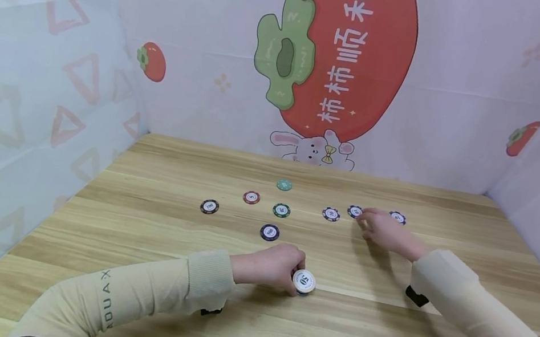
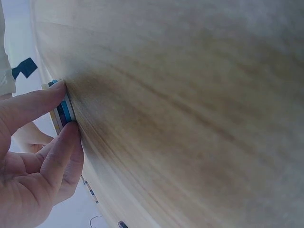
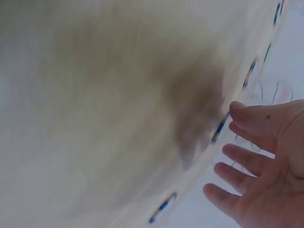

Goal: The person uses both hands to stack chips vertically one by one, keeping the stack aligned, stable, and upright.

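The left hand (image 1: pixel 273 265) grips a short stack of chips (image 1: pixel 304 281), a white chip marked 50 on top, low at the table's centre. In the left wrist view its thumb and fingers pinch the stack's edges (image 2: pixel 66 110), with blue and white layers showing. The right hand (image 1: pixel 387 233) reaches to a dark blue-and-white chip (image 1: pixel 354 211) at the right, fingertips at its edge. In the right wrist view the fingers of that hand (image 3: pixel 259 159) are spread and loosely bent beside the chip (image 3: pixel 220 129); whether they touch it, I cannot tell.
On the wooden table (image 1: pixel 137 230), similar blue chips lie on either side, one at left (image 1: pixel 331 214) and one at right (image 1: pixel 397 217). Further left are a light green chip (image 1: pixel 284 184), a red chip (image 1: pixel 251 197), a dark green chip (image 1: pixel 282 210) and dark chips (image 1: pixel 269 232).
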{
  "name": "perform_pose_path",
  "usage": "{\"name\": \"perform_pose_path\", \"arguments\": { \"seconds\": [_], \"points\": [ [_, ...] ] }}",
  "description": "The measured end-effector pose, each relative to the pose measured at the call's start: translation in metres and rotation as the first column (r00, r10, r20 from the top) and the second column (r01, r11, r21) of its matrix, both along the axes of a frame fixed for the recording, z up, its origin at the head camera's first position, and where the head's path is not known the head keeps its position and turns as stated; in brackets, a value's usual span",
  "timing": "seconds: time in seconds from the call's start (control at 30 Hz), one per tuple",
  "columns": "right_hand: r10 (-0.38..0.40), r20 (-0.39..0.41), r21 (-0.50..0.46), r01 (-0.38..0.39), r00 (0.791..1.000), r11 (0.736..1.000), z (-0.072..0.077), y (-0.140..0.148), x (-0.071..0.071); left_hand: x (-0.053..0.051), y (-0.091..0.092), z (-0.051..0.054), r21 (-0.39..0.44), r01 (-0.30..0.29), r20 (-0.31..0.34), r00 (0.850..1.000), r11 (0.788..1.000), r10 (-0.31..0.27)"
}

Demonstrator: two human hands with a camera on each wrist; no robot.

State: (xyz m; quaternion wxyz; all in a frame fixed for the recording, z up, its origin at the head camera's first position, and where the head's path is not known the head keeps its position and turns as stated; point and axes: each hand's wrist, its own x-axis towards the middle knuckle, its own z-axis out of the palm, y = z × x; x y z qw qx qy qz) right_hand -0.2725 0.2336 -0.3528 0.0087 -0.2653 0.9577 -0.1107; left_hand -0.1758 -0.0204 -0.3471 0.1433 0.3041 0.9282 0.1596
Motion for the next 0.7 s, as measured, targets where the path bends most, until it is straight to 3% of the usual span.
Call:
{"name": "perform_pose_path", "arguments": {
  "seconds": [0.2, 0.37, 0.7],
  "points": [
    [-0.055, 0.001, 0.041, 0.055, 0.998, 0.998, 0.006, 0.016, -0.012, 0.0, 0.0, 0.001, -0.006, -0.007, 0.007, 1.0, 1.0, 0.007],
    [-0.073, 0.009, 0.055, 0.072, 0.997, 0.996, 0.008, 0.024, -0.013, 0.0, 0.001, 0.001, -0.014, -0.005, 0.008, 1.0, 1.0, 0.005],
    [-0.085, 0.018, 0.068, 0.083, 0.996, 0.994, 0.0, 0.034, -0.018, -0.001, 0.0, 0.001, -0.019, 0.0, 0.004, 1.0, 1.0, 0.0]
  ]
}}
